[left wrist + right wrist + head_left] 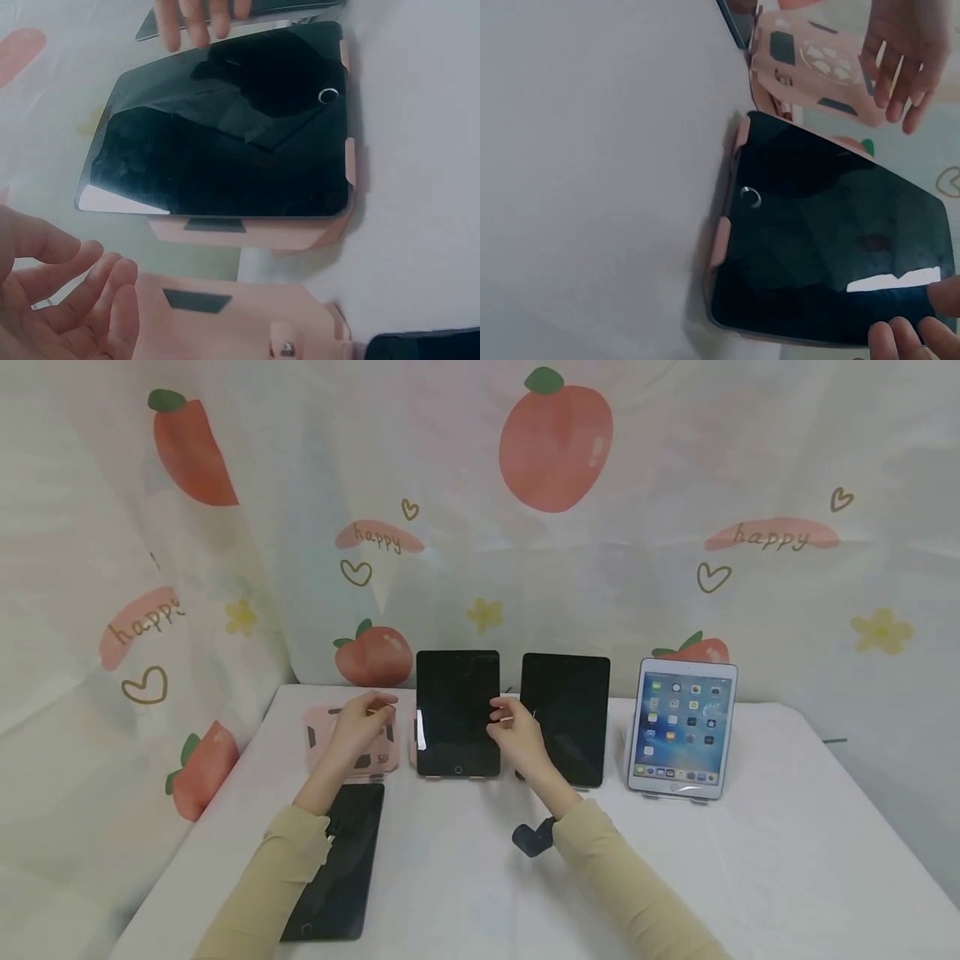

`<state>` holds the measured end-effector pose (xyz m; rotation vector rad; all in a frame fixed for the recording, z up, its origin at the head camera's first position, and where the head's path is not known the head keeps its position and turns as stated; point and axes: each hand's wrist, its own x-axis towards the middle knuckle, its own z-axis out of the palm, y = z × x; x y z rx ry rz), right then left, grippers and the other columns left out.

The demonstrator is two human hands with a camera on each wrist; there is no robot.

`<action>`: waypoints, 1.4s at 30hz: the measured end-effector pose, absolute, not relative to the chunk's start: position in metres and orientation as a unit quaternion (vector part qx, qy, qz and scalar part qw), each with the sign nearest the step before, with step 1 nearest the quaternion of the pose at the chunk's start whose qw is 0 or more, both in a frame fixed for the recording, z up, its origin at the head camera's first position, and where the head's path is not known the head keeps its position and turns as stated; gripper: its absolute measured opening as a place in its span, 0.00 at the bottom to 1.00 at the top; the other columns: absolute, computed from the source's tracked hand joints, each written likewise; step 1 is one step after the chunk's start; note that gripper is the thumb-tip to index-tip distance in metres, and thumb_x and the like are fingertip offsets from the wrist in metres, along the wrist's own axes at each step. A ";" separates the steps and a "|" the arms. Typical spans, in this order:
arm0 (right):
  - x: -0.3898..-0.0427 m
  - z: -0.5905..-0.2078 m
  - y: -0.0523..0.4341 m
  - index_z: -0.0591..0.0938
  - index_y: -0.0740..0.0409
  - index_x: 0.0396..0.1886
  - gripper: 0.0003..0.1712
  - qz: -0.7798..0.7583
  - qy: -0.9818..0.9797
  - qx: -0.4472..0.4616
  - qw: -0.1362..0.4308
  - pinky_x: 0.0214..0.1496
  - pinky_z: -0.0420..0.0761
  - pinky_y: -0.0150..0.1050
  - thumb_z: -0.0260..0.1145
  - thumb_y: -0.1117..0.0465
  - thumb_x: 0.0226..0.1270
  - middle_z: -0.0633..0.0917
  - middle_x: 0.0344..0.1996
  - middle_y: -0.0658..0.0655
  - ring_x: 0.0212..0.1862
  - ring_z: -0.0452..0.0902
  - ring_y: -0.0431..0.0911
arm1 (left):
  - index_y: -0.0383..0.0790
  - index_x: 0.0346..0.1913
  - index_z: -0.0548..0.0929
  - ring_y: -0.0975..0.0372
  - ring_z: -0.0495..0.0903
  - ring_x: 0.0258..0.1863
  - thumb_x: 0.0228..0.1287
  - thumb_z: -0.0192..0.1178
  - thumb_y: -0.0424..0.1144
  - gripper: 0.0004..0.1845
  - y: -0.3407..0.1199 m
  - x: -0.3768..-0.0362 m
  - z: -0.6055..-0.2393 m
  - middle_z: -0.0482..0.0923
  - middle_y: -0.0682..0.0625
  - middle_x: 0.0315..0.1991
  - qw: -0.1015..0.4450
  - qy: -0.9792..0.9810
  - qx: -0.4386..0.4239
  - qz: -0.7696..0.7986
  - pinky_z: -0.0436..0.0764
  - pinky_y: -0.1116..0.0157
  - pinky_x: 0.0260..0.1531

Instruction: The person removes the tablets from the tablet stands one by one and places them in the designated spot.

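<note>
A black tablet (457, 710) with a round home button leans upright on a pink stand (281, 234), whose lips hold its lower edge. My left hand (358, 728) hovers before an unoccupied pink stand (318, 735), left of that tablet, with loosely bent fingers and nothing in them. By the tablet's right edge is my right hand (521, 739), fingers relaxed; the right wrist view shows its thumb (946, 295) overlapping the tablet's upper part. Whether it touches, I cannot tell. Another black tablet (343, 868) lies flat beneath my left forearm.
To the right, a second dark tablet (570, 718) stands propped up. Farther right is a white tablet (681, 727) with a lit home screen of icons. White cloth covers the table (810, 860); a fruit-printed curtain (465, 568) hangs behind. Below my right wrist shows a dark strap-like piece (532, 839).
</note>
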<state>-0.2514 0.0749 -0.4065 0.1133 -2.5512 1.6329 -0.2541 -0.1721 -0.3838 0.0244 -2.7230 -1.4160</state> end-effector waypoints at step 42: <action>-0.302 -0.375 0.070 0.59 0.58 0.72 0.33 0.397 -0.913 0.042 0.083 0.19 0.60 0.34 0.50 0.67 0.67 0.81 0.51 0.63 0.16 0.61 0.43 | 0.36 0.64 0.71 0.48 0.78 0.54 0.71 0.48 0.31 0.20 -0.136 -0.317 -0.383 0.75 0.36 0.57 0.047 -0.852 -0.004 -0.521 0.82 0.56 0.51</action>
